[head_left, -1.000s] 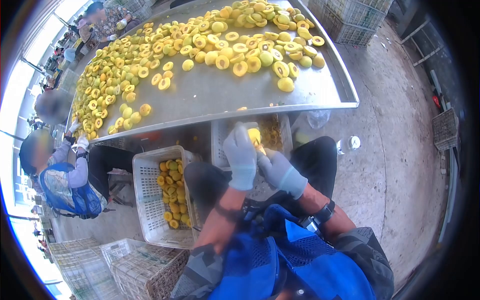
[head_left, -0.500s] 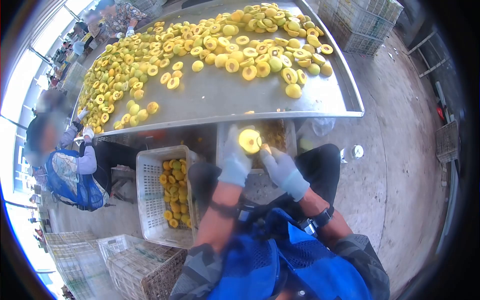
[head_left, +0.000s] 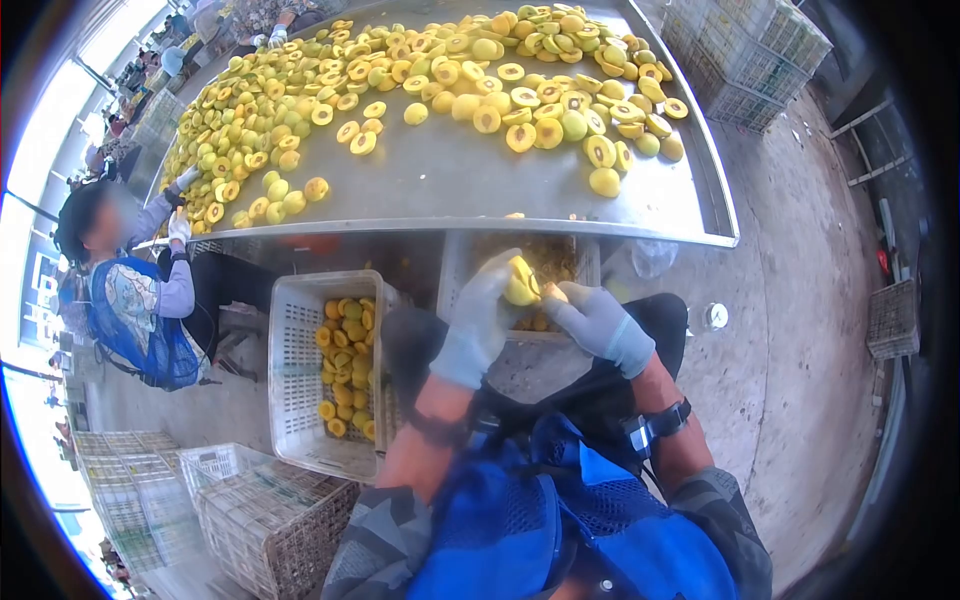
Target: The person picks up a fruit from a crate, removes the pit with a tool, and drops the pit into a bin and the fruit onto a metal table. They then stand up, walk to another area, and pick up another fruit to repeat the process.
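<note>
In front of the table edge, my gloved left hand (head_left: 478,318) is closed around a yellow peach half (head_left: 521,282), which is turned on its side. My gloved right hand (head_left: 602,325) is pinched close by on a small curved-blade tool (head_left: 550,291). Only its tan end shows, near the peach's cut side; the fingers hide the rest. Below both hands stands a crate (head_left: 452,262) with fruit pieces and scraps inside. More peach halves (head_left: 352,365) lie in the white crate (head_left: 290,420) left of my knees.
A metal table (head_left: 420,190) carries a wide heap of peach halves (head_left: 460,75). To the left, a co-worker (head_left: 140,300) sits with gloved hands at the heap. Stacked crates (head_left: 745,50) stand at the back right, others (head_left: 270,510) at the lower left. A white-lidded jar (head_left: 715,316) sits on the floor.
My left hand has turned the peach half from facing up to sideways. My right hand has shifted slightly right. The whole view has moved a little.
</note>
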Demonstrator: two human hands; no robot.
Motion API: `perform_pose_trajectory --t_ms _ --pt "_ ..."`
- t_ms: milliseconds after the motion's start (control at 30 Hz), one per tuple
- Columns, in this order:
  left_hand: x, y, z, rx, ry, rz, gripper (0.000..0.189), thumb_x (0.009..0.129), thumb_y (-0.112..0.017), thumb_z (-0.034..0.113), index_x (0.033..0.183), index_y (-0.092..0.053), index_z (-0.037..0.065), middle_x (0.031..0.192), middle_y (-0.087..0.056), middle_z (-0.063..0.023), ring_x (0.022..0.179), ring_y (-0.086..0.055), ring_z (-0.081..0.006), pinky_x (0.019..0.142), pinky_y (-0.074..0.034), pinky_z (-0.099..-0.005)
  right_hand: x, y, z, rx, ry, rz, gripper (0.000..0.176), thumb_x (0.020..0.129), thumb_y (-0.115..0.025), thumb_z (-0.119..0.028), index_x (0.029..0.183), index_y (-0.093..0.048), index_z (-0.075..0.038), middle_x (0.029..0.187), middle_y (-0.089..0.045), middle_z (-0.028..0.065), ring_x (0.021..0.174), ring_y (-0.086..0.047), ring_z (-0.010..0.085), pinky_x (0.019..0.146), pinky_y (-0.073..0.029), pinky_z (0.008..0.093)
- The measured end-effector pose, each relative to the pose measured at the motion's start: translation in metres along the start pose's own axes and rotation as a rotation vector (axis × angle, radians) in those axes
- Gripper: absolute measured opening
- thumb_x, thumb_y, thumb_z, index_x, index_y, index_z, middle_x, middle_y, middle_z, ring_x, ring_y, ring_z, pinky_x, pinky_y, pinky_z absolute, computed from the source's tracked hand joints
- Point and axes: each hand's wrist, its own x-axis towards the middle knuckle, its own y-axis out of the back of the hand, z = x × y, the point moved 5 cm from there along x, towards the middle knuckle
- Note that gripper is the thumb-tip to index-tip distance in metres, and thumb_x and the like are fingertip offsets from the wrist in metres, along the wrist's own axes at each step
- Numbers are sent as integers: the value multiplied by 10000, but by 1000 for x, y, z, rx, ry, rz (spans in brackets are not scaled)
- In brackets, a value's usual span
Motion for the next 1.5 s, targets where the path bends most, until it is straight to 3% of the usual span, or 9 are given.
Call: perform_pose_trajectory --t_ms 233,433,633,833,1133,1333,1433,1500 --pt "5 10 -10 -1 -39 180 480 1078 -440 408 1290 -584 2 1180 -636 -135 1053 -654 -252 938 -548 -388 0 -6 -7 -18 46 -41 333 1001 -584 -327 998 -672 -6 766 -654 200 691 -655 304 673 -496 406" --pt "5 11 -14 -16 58 103 600 1086 -332 496 1236 -616 -12 1068 -681 -147 996 -665 -248 925 -547 -374 -1 -10 -18 -56 28 -47 342 1000 -583 -329 1052 -680 -5 842 -691 221 787 -700 349 720 -519 410" --pt "11 12 -19 -43 24 173 609 1093 -294 491 1168 -635 -8 1024 -687 -126 936 -668 -229 886 -553 -362 -3 -13 -19 -53 -5 -27 429 1018 -546 -371 1172 -661 13 973 -718 248 914 -712 390 807 -538 419" --pt "11 6 -21 -27 56 190 582 1087 -317 478 1099 -652 2 984 -691 -117 901 -665 -217 828 -559 -340 -7 -18 -14 13 -23 25 470 1019 -528 -418 1149 -668 12 925 -715 259 880 -706 421 786 -538 458" --pt "6 0 -15 6 69 172 526 1087 -329 441 1062 -638 17 970 -697 -129 883 -668 -222 828 -561 -339 -8 -22 -14 -162 47 29 425 1025 -487 -391 1066 -656 -3 875 -689 278 823 -666 469 750 -513 545" --pt "0 -3 -6 187 6 153 471 1098 -322 394 1071 -613 26 997 -702 -132 907 -668 -204 854 -558 -316 -11 -25 -10 -271 -30 16 464 1035 -472 -419 1023 -655 8 881 -687 282 848 -665 472 761 -512 545" --pt "0 -1 -5 188 -17 130 432 1100 -327 351 1061 -608 25 1011 -697 -124 914 -666 -200 859 -557 -316 -13 -27 -15 -87 -53 -10 478 1041 -463 -426 1001 -654 10 882 -690 281 859 -666 473 765 -510 535" --pt "-2 -1 -1 277 -66 106 398 1098 -334 315 1064 -604 25 1016 -689 -115 930 -660 -195 859 -557 -314 -13 -29 -16 -129 -59 5 477 1042 -463 -423 1003 -654 13 880 -689 284 861 -666 475 767 -509 532"
